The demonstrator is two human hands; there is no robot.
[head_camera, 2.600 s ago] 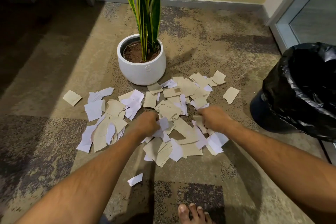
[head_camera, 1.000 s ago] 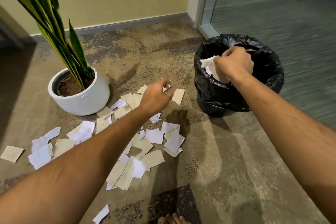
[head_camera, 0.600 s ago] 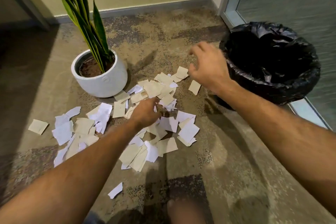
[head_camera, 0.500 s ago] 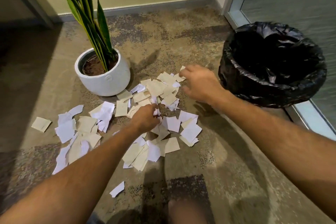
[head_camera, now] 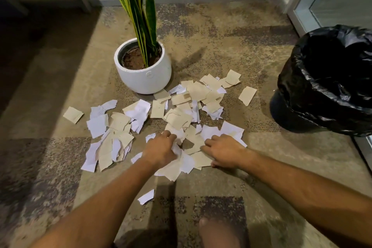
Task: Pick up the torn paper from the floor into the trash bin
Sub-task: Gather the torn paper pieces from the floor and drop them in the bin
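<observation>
Both hands, the left hand [head_camera: 161, 150] and right hand [head_camera: 223, 152], pressed flat and apart on the torn paper [head_camera: 181, 119] beside the plant pot [head_camera: 144, 70], clamped on nothing, so loose scraps risked slipping out short of the trash bin [head_camera: 330, 82].

The black-bagged round trash bin [head_camera: 330, 86] runs off the right edge, so its far rim is cut off and its dark inside shows no contents. The tall green striped plant leaves [head_camera: 138, 6] are cropped by the top edge. The left hand [head_camera: 161, 150] and right hand [head_camera: 223, 152] cover the torn white and beige paper scraps [head_camera: 187, 119] beneath them, hiding the fingertips. A blurred bare foot [head_camera: 215, 233] leaves the bottom edge.
</observation>
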